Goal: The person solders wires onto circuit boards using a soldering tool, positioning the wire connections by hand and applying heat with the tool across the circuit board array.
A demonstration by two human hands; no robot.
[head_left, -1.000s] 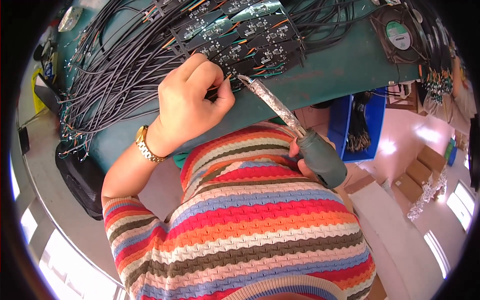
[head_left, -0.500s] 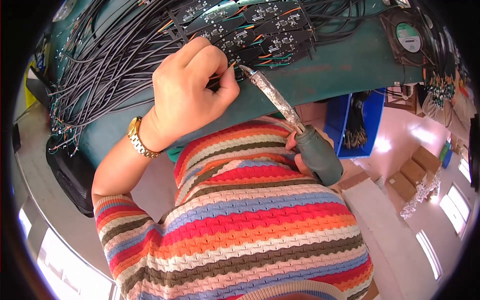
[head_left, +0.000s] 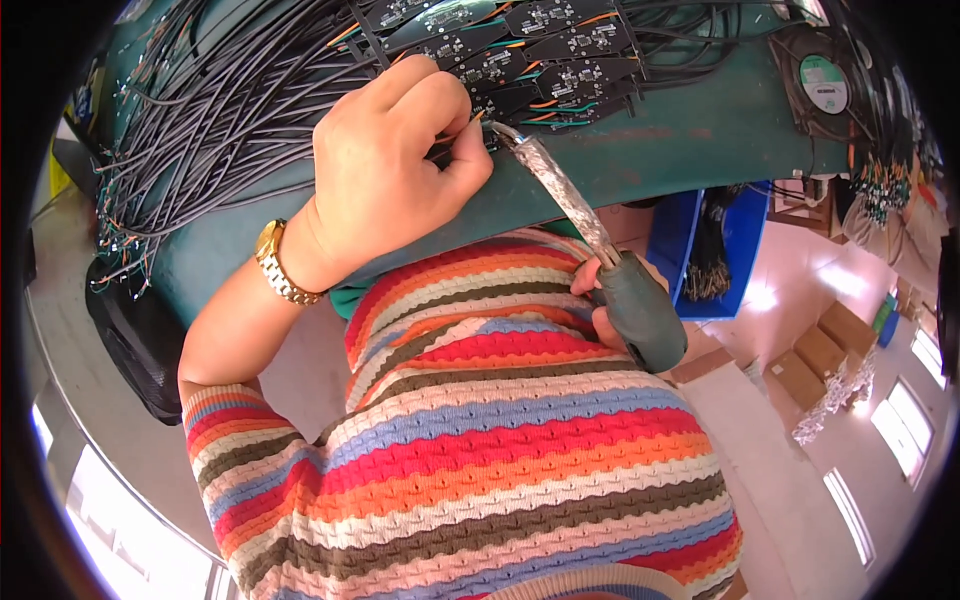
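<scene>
My left hand (head_left: 395, 170), with a gold watch at the wrist, hangs over the table edge in a closed pinch. A thin orange wire (head_left: 478, 117) shows at its fingertips, by the lower left corner of a panel of black circuit boards (head_left: 580, 80). My right hand (head_left: 598, 310) is wrapped round the dark green handle of a soldering iron (head_left: 572, 200); the handle hides most of that hand. The iron's bent tip points up and left, close to the left fingertips and the wire. Whether the tip touches the wire or board I cannot tell.
Many black cables (head_left: 215, 150) spread over the green table (head_left: 680, 150) on the left. A round black part with a green label (head_left: 822, 85) lies far right, beside hanging wire bundles (head_left: 885, 190). Below the edge stands a blue bin (head_left: 740, 265) holding cables. Cardboard boxes (head_left: 800, 375) sit on the floor.
The whole view has shifted slightly. My left hand and the iron's tip stay by the same corner of the boards, with little movement.
</scene>
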